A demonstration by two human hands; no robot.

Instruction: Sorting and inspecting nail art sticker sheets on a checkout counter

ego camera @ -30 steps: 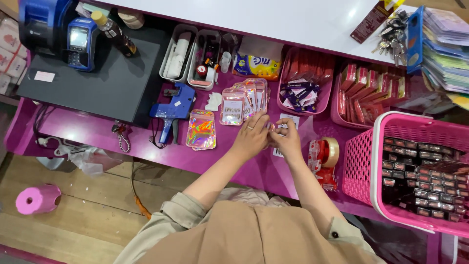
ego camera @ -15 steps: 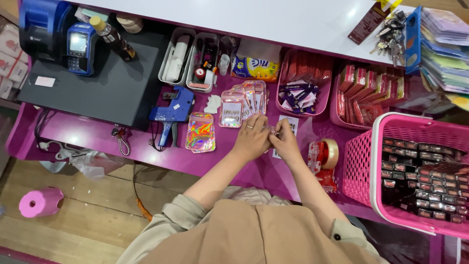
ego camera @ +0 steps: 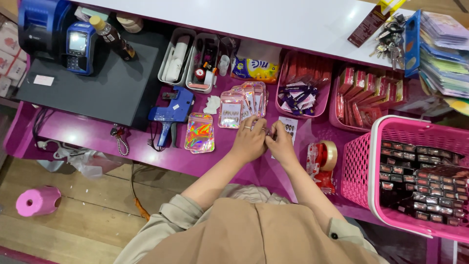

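Both hands meet over the glossy magenta desk [ego camera: 88, 132]. The person's left hand [ego camera: 250, 142] and right hand [ego camera: 282, 144] are brought together fingertip to fingertip, curled around something small pinched between them. What that small item is cannot be told, since the fingers cover it; it looks like both hands grip it at once, as one does to peel or open a thin packet. A ring shows on the left hand.

Just under the right hand lies a small white card with dark dots [ego camera: 289, 125], flat on the desk and partly covered. Just beyond the left hand a fanned row of clear pink packets of press-on nails [ego camera: 243, 101] leans, overlapping, probably so each one can be picked off in turn. A holographic foil pouch [ego camera: 200, 133] lies flat to the left, beside a blue price-labelling gun [ego camera: 171, 111], near enough to reach.

To the right, a roll of tan packing tape on a red dispenser [ego camera: 323, 157] stands beside a pink plastic basket [ego camera: 359, 166] filled with rows of small dark boxes. Farther back, pink trays hold purple sachets [ego camera: 298, 95] and red boxes [ego camera: 364, 95], sorted by kind.
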